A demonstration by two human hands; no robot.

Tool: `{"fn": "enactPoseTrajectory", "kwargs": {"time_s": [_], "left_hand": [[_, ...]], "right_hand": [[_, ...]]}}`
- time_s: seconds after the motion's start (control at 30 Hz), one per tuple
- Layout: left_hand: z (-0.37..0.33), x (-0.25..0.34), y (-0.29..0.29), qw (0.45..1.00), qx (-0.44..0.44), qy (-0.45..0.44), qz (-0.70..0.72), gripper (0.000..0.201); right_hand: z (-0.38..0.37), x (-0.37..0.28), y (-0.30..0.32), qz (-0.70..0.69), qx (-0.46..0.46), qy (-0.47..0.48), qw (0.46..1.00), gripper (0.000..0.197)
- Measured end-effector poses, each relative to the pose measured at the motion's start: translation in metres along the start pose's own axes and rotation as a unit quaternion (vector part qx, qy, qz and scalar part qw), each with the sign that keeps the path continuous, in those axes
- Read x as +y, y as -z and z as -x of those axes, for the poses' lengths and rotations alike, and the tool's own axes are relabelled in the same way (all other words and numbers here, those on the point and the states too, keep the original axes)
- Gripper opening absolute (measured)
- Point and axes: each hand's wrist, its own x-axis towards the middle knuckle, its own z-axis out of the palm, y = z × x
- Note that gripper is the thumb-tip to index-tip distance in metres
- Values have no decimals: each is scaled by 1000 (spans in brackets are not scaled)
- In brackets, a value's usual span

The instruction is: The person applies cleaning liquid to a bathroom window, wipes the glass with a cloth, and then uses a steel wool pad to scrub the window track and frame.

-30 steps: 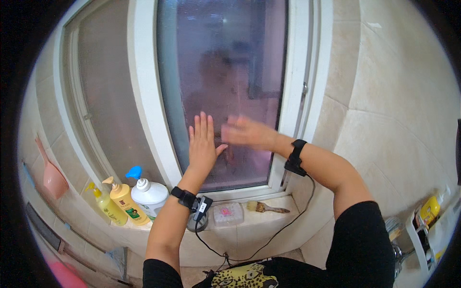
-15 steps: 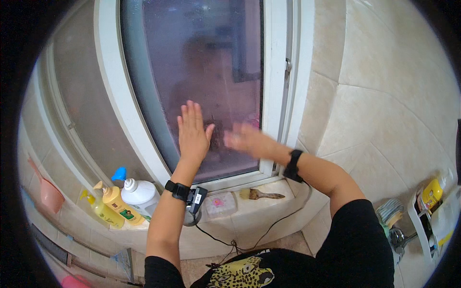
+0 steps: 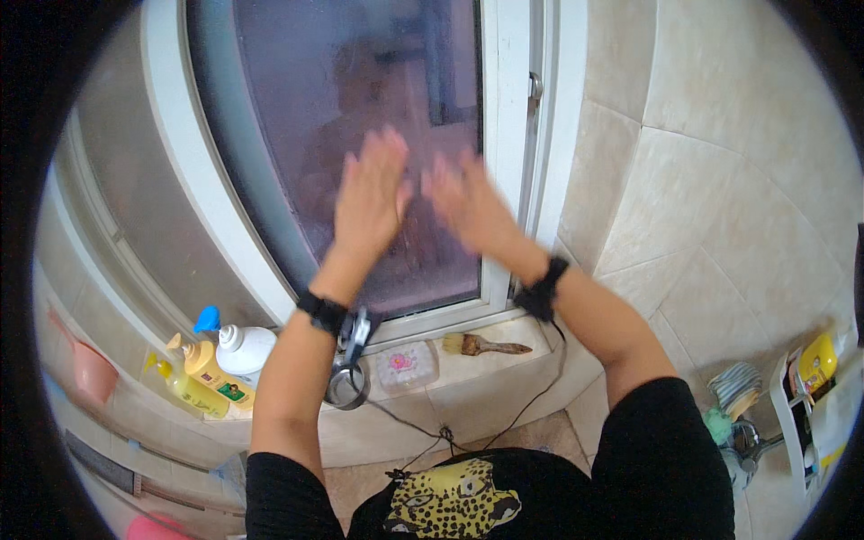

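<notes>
Both of my hands are raised before the dark window pane (image 3: 297,153), fingers pointing up and slightly blurred. My left hand (image 3: 371,193) is open and empty, its thumb toward the other hand. Beside it, a small gap away, my right hand (image 3: 475,202) is open too and holds nothing. Whether either palm touches the glass I cannot tell. Each wrist wears a black strap; the left strap (image 3: 322,311) and the right strap (image 3: 543,288) have small devices, and a thin black cable (image 3: 531,403) hangs below.
On the tiled sill lie a wooden-handled brush (image 3: 486,346) and a clear box with a pink flower (image 3: 405,365). Pump bottles (image 3: 243,353) stand at the left, near a pink scoop (image 3: 90,367). A white wall rack (image 3: 792,418) holds a yellow bottle (image 3: 817,362) at the right.
Both hands have moved higher in front of the pane. My right hand has turned from pointing left to pointing up. The view has shifted slightly.
</notes>
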Motion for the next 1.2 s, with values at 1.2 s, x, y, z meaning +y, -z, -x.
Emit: {"fn": "enactPoseTrajectory", "kwargs": {"time_s": [1.2], "left_hand": [[257, 29, 23, 892, -130, 337, 271, 24]], "right_hand": [[-12, -171, -65, -184, -91, 354, 912, 46]]}}
